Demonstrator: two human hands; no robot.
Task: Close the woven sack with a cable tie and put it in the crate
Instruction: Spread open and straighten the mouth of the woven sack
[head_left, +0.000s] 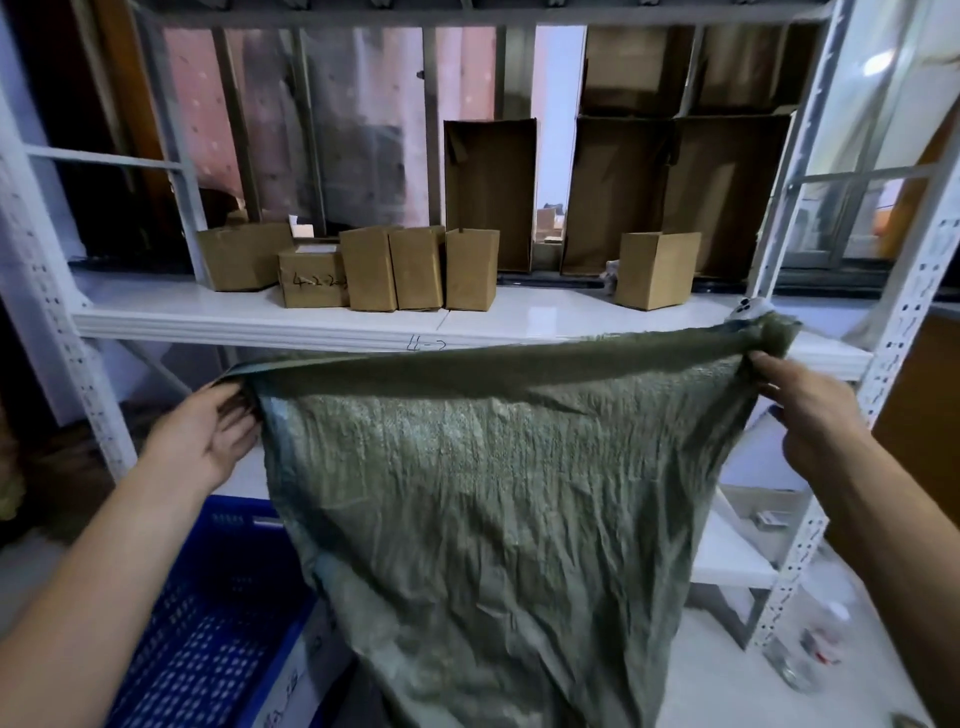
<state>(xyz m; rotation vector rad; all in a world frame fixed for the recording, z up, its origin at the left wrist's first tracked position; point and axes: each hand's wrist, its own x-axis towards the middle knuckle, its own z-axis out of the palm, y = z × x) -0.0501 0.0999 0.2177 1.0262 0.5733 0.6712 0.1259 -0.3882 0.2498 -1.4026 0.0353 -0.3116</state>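
Observation:
A crumpled green woven sack (483, 499) hangs in front of me, its top edge stretched wide between both hands. My left hand (208, 431) pinches the sack's left corner with the palm turned up. My right hand (810, 410) grips the bunched right corner just under the shelf edge. The sack's mouth is flat, and I see no cable tie. A blue perforated plastic crate (208, 623) stands on the floor at the lower left, partly behind the sack.
A white metal shelf (260, 319) runs across behind the sack, carrying several small cardboard boxes (415, 267) and taller open cartons (488, 192). White perforated uprights (893, 374) stand at both sides. A clear bottle (810, 649) sits on the floor at the lower right.

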